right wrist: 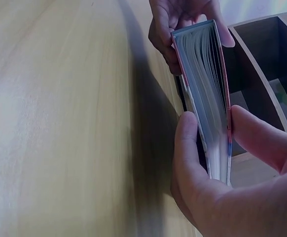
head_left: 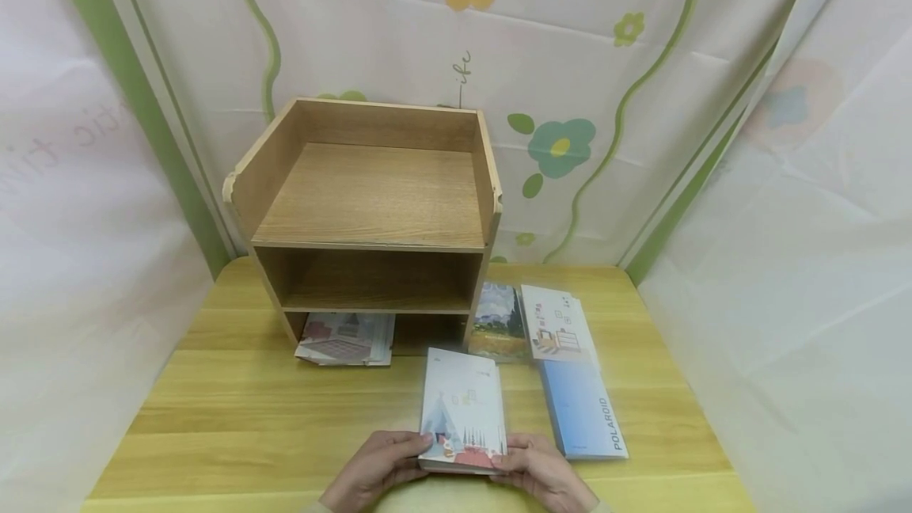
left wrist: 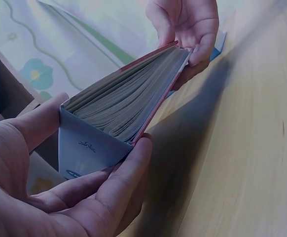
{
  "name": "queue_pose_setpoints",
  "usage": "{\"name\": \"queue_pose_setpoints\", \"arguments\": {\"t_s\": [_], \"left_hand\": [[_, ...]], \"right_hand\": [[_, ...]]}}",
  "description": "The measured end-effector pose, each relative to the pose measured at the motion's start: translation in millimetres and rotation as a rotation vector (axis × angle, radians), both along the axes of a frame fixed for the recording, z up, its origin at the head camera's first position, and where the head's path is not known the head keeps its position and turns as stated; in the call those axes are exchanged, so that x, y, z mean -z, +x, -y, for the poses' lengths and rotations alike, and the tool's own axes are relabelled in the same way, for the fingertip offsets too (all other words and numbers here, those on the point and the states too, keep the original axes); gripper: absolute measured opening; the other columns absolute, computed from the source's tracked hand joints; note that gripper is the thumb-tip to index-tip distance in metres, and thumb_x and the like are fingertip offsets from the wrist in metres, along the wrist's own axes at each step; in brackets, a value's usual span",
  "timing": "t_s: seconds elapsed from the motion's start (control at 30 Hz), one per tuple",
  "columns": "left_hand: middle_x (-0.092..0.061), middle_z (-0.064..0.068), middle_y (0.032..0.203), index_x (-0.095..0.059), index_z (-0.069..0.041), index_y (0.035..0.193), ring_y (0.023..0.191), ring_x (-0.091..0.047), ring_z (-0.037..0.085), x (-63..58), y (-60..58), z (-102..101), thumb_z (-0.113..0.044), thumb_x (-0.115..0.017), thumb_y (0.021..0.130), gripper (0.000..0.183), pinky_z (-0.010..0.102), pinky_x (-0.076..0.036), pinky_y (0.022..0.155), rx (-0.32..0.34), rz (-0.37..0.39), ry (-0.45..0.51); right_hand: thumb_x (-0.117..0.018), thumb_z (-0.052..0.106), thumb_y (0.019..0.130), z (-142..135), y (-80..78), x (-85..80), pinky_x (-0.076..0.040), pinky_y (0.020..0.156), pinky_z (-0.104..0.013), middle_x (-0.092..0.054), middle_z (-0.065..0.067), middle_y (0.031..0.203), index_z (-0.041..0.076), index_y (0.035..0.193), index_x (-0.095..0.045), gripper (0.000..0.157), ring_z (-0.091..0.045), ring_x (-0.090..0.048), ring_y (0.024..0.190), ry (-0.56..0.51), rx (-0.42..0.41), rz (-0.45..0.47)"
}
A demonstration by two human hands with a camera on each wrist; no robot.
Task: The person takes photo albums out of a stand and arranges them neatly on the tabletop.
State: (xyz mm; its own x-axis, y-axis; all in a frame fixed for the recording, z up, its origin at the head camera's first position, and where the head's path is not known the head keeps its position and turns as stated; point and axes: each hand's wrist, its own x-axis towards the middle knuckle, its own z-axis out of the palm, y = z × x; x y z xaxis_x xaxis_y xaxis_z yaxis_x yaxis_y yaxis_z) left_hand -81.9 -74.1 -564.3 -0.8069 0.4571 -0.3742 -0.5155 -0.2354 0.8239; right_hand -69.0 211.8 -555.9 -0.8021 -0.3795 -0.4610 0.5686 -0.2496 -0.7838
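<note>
Both hands hold a photo album above the table's front part, its pale cover printed with a tent and red shapes. The left hand grips the spine side, thumb on the front cover and fingers beneath, as the left wrist view shows. On the opposite edge, the right hand pinches the covers between thumb and fingers. Many thin pages show between the covers, slightly fanned. The album is held off the table and casts a shadow on it.
Behind stands a wooden shelf unit; another pale printed album sticks out of its lowest compartment. Right of it lie a landscape-picture album, a white printed one and a blue POLAROID album. Flowered curtains surround the wooden table.
</note>
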Motion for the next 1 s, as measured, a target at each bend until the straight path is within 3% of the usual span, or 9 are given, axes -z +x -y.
{"name": "queue_pose_setpoints", "arguments": {"t_s": [0.57, 1.0], "left_hand": [[-0.068, 0.024, 0.106, -0.063, 0.016, 0.116, 0.096, -0.068, 0.026, 5.2, -2.1, -8, -0.019, -0.068, 0.095, 0.04, 0.04, -0.057, 0.085, 0.002, 0.011, 0.016], [-0.068, 0.023, 0.106, -0.065, 0.014, 0.114, 0.096, -0.068, 0.027, 7.6, -2.7, -18, -0.023, -0.07, 0.094, 0.041, 0.038, -0.057, 0.085, 0.01, 0.02, 0.015]], "right_hand": [[-0.06, -0.007, 0.091, -3, 4.3, 1.9, -0.054, 0.09, -0.04, -0.067, -0.021, 0.11, -0.018, 0.124, -0.054, 0.035, -0.027, -0.066, 0.098, -0.007, 0.07, 0.01], [-0.061, -0.006, 0.091, -7, 9.0, 2.3, -0.053, 0.09, -0.039, -0.066, -0.02, 0.112, -0.022, 0.134, -0.041, 0.05, -0.027, -0.063, 0.101, -0.008, 0.123, 0.051]]}}
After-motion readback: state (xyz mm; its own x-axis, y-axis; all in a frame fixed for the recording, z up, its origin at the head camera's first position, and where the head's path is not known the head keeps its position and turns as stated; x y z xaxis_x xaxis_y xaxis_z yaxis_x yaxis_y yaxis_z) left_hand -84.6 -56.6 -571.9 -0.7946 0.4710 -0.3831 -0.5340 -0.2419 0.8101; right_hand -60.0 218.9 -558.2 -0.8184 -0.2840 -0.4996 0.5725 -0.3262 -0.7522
